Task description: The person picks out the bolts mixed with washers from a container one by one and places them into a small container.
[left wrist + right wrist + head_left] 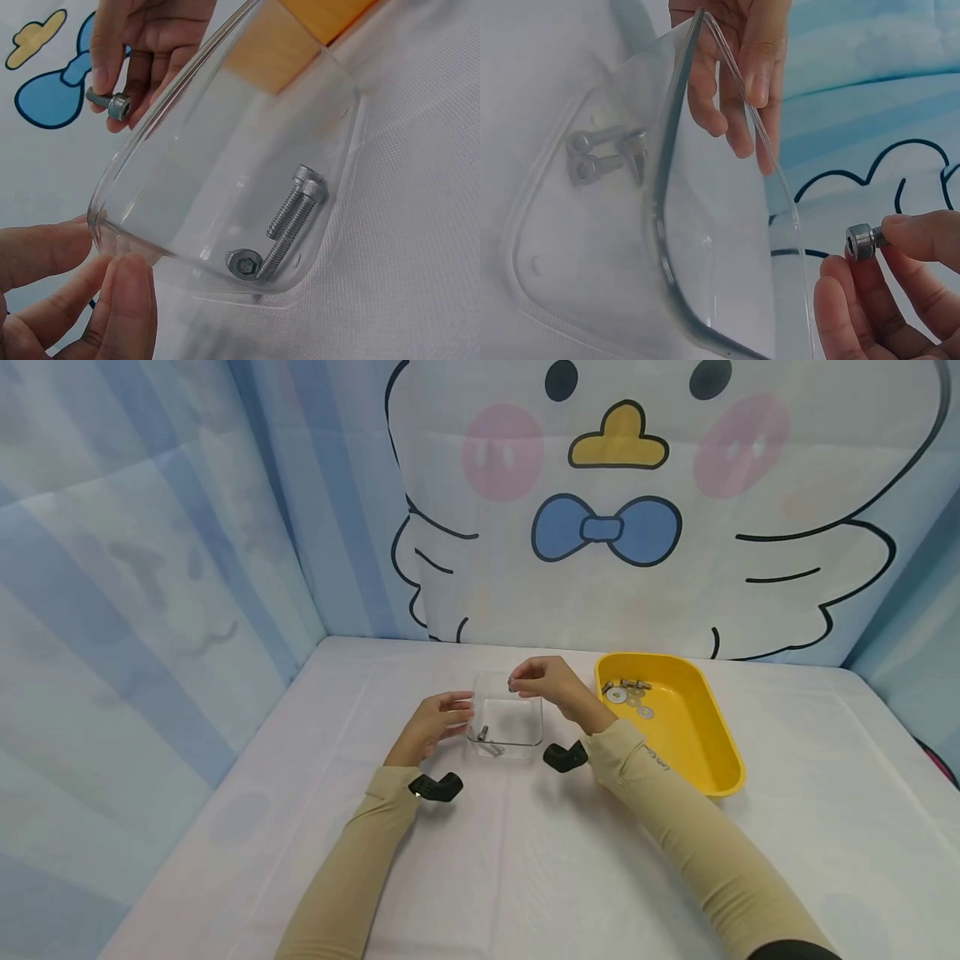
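A clear plastic box (510, 745) stands on the table, with three socket-head screws (289, 217) in one corner. My left hand (442, 720) is at the box's left side, its fingers extended and touching the outside near the rim. Above the box's far right part, my right hand (546, 681) pinches a short socket-head screw (862, 241) between thumb and fingers. In the left wrist view that held screw (110, 103) appears beyond the clear wall, its threaded end partly covered by the fingertips.
Right of the box is a yellow tray (708, 727), under my right forearm's far side. Several screws (636, 685) and flat washers (617, 695) lie at its far left end. A white cloth (465, 868) covers the table, with printed curtains behind and at the sides.
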Tool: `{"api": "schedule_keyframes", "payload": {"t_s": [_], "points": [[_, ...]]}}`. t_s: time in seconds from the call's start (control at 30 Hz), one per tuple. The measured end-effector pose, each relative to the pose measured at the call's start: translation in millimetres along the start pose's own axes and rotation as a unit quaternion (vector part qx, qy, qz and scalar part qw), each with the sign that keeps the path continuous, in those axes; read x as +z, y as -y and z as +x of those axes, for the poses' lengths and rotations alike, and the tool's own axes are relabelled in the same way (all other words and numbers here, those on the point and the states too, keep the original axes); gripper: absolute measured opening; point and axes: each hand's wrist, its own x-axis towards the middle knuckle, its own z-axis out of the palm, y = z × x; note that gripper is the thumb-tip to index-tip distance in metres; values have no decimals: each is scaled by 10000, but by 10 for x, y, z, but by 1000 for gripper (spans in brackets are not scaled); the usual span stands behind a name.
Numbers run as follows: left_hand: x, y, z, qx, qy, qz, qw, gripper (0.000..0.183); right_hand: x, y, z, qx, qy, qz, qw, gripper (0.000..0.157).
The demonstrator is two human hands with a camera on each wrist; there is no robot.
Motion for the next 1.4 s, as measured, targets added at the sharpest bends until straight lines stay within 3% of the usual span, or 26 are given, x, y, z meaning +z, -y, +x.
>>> {"api": "schedule_keyframes", "payload": {"t_s": [0.33,0.67,1.03,1.4], "points": [[1,-10,-7,-25,3,49,10000,44,-20,-28,38,65,-252,278,9993,23],[7,-14,-26,-42,5,55,10000,44,-71,-87,27,148,-138,396,9990,46],[-10,41,-38,77,98,95,9999,44,-129,-96,-123,-162,33,646,9978,49],[-6,21,-59,140,143,81,9998,44,-301,-61,-266,-140,-18,563,9983,52]]}}
